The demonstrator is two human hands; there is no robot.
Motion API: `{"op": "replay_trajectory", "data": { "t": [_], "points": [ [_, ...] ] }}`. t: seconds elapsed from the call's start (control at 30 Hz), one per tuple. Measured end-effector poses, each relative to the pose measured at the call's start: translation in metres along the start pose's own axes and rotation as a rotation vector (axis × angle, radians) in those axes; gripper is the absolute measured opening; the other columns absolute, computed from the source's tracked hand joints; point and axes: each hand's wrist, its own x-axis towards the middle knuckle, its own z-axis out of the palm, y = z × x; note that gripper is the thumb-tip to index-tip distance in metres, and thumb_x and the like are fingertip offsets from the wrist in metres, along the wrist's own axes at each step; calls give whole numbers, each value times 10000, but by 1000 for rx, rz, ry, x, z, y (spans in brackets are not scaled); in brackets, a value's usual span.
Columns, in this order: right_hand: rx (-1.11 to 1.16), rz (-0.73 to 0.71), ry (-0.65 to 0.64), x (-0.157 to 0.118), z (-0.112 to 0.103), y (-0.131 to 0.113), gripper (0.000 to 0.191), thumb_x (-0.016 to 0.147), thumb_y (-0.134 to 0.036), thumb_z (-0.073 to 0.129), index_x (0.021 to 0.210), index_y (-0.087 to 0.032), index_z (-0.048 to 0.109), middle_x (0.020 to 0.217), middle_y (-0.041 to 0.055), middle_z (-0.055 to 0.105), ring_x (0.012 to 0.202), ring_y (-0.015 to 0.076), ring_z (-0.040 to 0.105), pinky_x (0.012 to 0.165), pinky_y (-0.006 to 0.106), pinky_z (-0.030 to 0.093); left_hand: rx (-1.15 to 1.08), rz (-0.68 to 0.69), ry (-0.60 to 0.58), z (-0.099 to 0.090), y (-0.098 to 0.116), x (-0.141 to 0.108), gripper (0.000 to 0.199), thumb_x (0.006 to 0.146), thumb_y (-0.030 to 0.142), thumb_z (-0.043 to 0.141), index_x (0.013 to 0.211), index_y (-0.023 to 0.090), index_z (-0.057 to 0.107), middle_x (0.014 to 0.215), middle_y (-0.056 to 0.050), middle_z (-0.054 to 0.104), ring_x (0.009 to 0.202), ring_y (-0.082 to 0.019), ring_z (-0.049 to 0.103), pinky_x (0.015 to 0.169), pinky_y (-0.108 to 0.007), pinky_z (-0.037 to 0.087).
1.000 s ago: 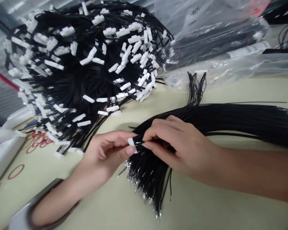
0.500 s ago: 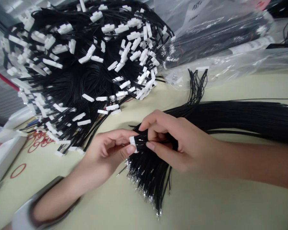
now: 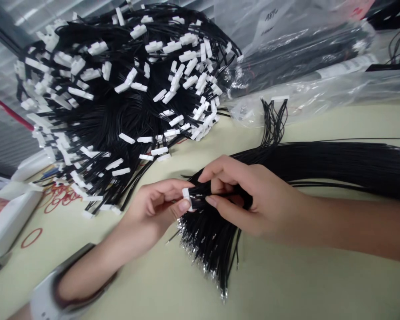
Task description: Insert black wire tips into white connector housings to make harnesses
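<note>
Well, pinched white connector (image 3: 187, 194) in angled left hand (image 3: 156, 206). Curled right hand (image 3: 253, 200), half-open, over black wires (image 3: 213, 242), with unclear grip.

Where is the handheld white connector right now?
In the head view, the white connector sits just left of centre, pinched in the left hand, with the right hand to its right and black wire ends below.
</note>
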Motion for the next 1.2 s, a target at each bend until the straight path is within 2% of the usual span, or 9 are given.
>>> {"op": "replay_trajectory", "data": {
  "t": [0.2,0.4,0.53,0.83,1.2],
  "points": [
    [-12,6,-24,0,1,0,270,762,-79,430,1007,-161,351,602,-77,446,482,42,397,475,184,308,-14,-3,21,1,-1,1,289,696,203,590,900,403,637,680,29,627,548,-183,511,452,-300,393],
    [-16,23,-14,1,1,-1,196,733,-84,443,878,-175,346,592,-73,448,465,41,379,444,181,289,7,-19,-2,-1,1,0,266,710,216,579,911,379,643,675,9,614,562,-193,515,482,-318,421],
    [-24,35,-25,1,0,-1,232,727,-76,453,912,-169,350,580,-84,458,456,42,396,445,191,295,0,-28,6,-1,-1,0,273,695,221,591,903,388,645,678,5,617,573,-207,525,494,-334,431],
    [-43,38,2,1,1,-1,263,749,-74,452,972,-163,343,567,-86,492,456,53,410,485,206,315,-12,-9,-1,-3,-5,-1,311,729,199,575,934,428,617,733,34,634,578,-179,519,465,-289,415],
    [-38,58,-35,0,-2,-2,290,749,-68,473,1008,-140,365,578,-78,547,473,49,439,478,188,325,-8,-20,-17,-5,-7,-1,307,711,191,593,934,398,629,810,19,670,675,-212,582,547,-321,474]
  ]
}}
